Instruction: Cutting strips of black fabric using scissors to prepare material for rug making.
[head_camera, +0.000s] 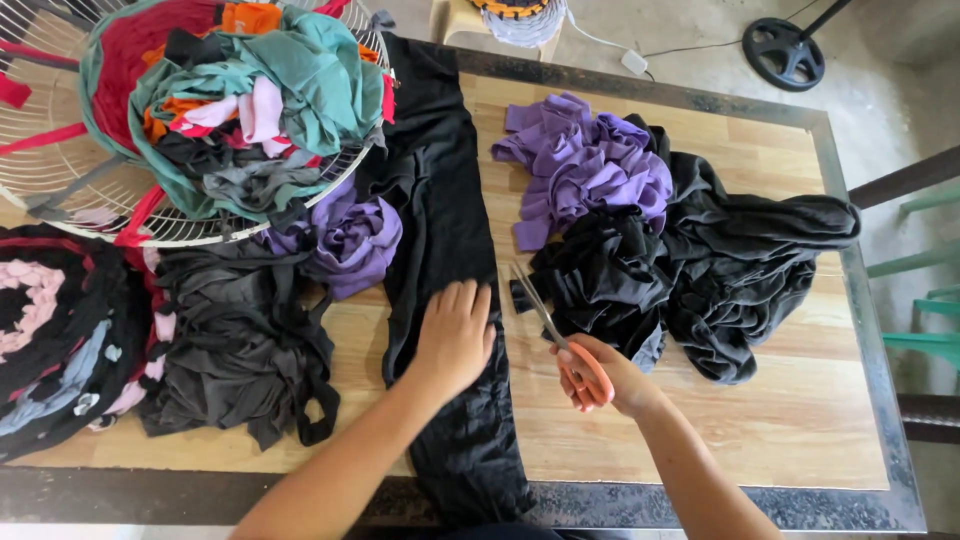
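My left hand (455, 335) lies flat, fingers spread, palm down on a long black cloth (440, 250) that runs across the bench (760, 420) from the far edge to the near edge and hangs over the front. It presses on the cloth about halfway along, gripping nothing. My right hand (610, 378) has its grip closed through the orange handles of the scissors (560, 340); the thumb and fingers sit in the loops. The blades point away from me and to the left, just beside the right edge of the black cloth, and I cannot tell whether they are parted or pressed together.

Right of the scissors sits a heap of black fabric (700, 270), with the blade tips near or touching its edge. A bunch of purple strips (585, 165) lies on the far side of that heap. Left of the long cloth there is a purple bundle (350, 235) and a pile of dark grey strips (240, 340). A white wire fan guard (190, 225) rests at the far left, filled with mixed scraps (270, 90) in green, orange, pink and black. A braided round mat (50, 330) lies at the left edge.
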